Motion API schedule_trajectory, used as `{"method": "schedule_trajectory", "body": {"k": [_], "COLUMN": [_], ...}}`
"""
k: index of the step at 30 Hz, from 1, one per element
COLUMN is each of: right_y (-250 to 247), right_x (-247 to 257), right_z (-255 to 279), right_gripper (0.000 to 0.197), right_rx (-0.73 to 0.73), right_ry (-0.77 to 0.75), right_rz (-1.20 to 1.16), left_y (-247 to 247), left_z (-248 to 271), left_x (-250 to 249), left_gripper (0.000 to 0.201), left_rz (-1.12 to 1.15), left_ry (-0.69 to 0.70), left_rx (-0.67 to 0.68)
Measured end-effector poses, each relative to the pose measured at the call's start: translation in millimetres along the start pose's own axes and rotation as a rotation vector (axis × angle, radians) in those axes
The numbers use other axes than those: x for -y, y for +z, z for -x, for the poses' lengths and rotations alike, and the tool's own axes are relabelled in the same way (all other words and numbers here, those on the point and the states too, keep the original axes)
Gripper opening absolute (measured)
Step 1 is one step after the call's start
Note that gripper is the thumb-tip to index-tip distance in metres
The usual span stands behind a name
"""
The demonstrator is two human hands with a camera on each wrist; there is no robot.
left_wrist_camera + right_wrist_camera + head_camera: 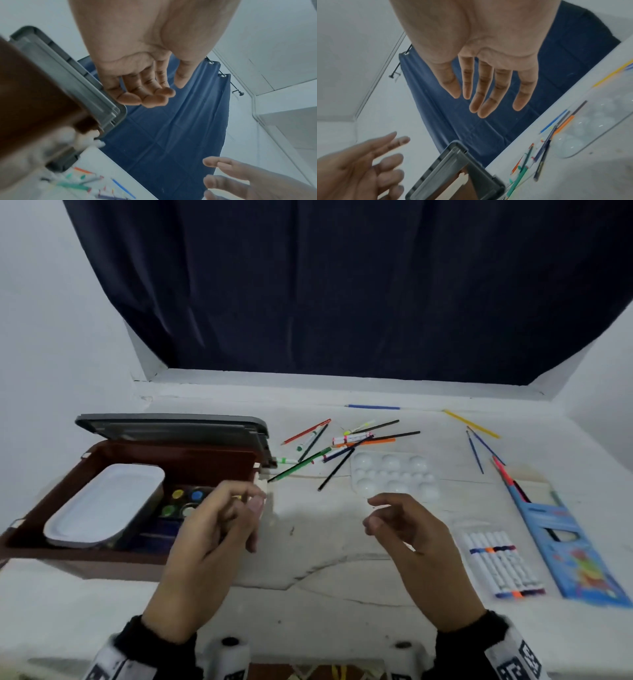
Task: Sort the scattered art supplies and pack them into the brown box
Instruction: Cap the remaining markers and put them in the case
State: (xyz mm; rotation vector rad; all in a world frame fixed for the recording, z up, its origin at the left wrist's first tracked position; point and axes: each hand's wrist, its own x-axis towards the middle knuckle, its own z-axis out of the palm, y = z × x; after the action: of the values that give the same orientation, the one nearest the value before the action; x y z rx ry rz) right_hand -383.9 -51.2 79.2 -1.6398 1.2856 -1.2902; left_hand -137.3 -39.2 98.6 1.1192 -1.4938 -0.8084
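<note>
Pencils (346, 445), thin, stiff and light, lie criss-crossed with a few markers in a loose heap at the upper middle of the head view, just right of the brown box (41, 515); they would likely roll and slip, so I judge it best to pinch several together at mid-shaft rather than by the points. Their colours are red, green, black, orange and blue. Below the heap sits a white paint palette (394, 477) with round wells, rigid plastic by the look of it, best lifted by its rim. At centre right a row of white markers (501, 563) lies beside a blue pencil sleeve (575, 553), with loose brushes (478, 451) above. The box stands open at the left, its grey lid (171, 424) tipped back, already holding a white tray (106, 505) and small paint pots (186, 501). Both hands hover over the desk (325, 563): the left hand (212, 529) has loosely curled fingers holding nothing, and the right hand (411, 532) is relaxed and empty.
</note>
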Motion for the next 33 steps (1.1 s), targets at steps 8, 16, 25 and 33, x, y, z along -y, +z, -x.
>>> {"method": "schedule_trajectory", "body": {"k": [8, 16, 25, 33], "right_y": [-100, -120, -113, -96], "right_x": [-36, -53, -72, -110], "right_z": [11, -3, -92, -185], "right_gripper": [0.016, 0.015, 0.009, 0.008], "right_rx": [0.027, 0.076, 0.267, 0.297], "right_ry": [0.083, 0.153, 0.103, 0.153], "right_rz": [-0.158, -0.284, -0.118, -0.013], "left_y": [98, 127, 138, 147], "left_z": [14, -5, -77, -155], "left_x": [-8, -2, 37, 84], "left_gripper": [0.023, 0.020, 0.022, 0.012], "left_rz": [0.193, 0.281, 0.286, 0.212], "left_ry": [-0.117, -0.215, -0.316, -0.415], "left_rx": [-0.113, -0.194, -0.258, -0.263]}}
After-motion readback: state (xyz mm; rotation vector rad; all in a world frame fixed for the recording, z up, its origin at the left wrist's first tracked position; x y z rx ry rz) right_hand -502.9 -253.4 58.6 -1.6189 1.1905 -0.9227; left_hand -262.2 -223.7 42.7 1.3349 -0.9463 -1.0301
